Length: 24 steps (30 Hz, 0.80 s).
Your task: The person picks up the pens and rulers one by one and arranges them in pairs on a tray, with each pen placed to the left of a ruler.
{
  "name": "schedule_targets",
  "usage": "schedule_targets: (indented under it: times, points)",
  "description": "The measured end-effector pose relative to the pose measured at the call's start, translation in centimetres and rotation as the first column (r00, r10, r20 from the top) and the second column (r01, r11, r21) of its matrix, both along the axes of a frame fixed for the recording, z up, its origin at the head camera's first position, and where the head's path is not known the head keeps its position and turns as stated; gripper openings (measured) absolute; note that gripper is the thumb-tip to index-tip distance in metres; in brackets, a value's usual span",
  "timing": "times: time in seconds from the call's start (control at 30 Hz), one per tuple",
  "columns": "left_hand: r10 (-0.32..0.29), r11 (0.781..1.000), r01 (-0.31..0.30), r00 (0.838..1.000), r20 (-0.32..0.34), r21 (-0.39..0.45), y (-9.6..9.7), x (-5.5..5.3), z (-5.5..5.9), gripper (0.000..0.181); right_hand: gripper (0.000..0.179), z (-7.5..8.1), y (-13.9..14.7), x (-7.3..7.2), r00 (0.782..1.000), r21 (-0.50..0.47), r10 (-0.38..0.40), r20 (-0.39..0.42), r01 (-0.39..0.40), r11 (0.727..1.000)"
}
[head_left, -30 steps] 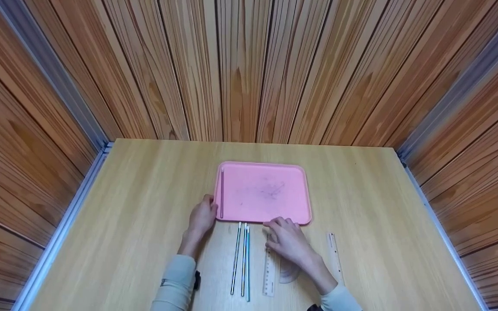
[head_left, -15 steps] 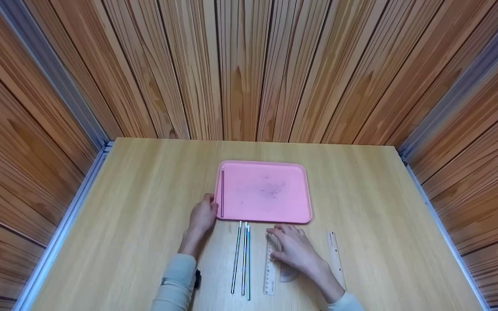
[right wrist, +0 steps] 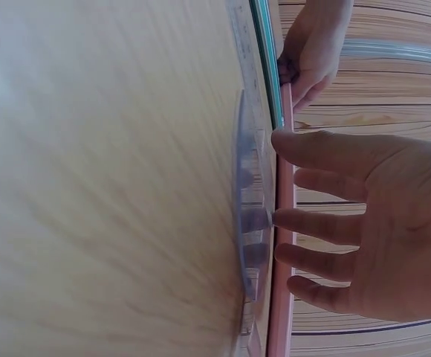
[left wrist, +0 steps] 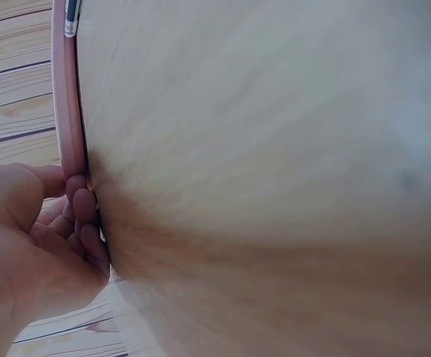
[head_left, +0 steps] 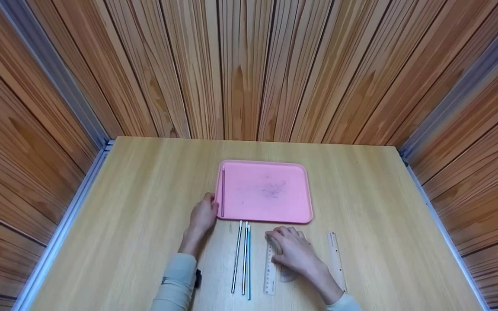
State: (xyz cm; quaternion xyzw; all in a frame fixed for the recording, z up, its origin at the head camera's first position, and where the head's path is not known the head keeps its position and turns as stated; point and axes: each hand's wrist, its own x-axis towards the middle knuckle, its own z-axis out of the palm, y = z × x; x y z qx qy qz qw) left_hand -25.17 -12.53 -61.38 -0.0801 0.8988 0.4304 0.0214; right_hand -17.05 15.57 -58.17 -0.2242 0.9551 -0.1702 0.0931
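At its front left corner, the pink tray [head_left: 262, 190] is pinched by my left hand [head_left: 202, 215]; the left wrist view shows thumb and fingertips at its rim [left wrist: 68, 111]. One dark pencil [head_left: 223, 192] lies in the tray along the left side. My right hand [head_left: 294, 250] hovers, fingers spread and holding nothing, over a clear ruler [head_left: 269, 276] and a clear protractor [head_left: 288, 275], hiding part of both. In the right wrist view, the protractor [right wrist: 241, 193] appears just beyond the fingertips.
Three pencils [head_left: 237, 259] with shiny shafts lie side by side in front of the tray, left of the ruler. Another clear ruler [head_left: 336, 261] lies right of my right hand, near the forearm. Wood-patterned walls [head_left: 249, 73] enclose the table [head_left: 145, 181] behind and at both sides.
My right hand has drawn back from the tray's front edge toward me, over the ruler and protractor. The left hand stays at the tray's corner.
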Motion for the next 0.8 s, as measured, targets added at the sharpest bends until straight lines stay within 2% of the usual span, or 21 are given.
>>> schedule_targets:
  times: [0.33,0.6,0.8]
  points:
    - [-0.005,0.999,0.005,1.000,0.006,-0.034,0.1,-0.2,-0.2,0.033,0.065,-0.4,-0.1,-0.1,1.000,-0.027,0.001,-0.002,-0.001,1.000]
    - [-0.008,1.000,0.009,1.000,0.017,-0.029,0.1,-0.1,0.0,0.033,0.068,-0.3,0.0,-1.2,0.997,-0.068,0.005,0.072,0.000,0.998]
    - [0.002,1.000,-0.001,0.999,0.037,-0.026,0.2,-0.2,0.2,0.033,0.069,-0.3,0.0,-1.8,0.996,-0.087,-0.001,0.085,0.008,0.996]
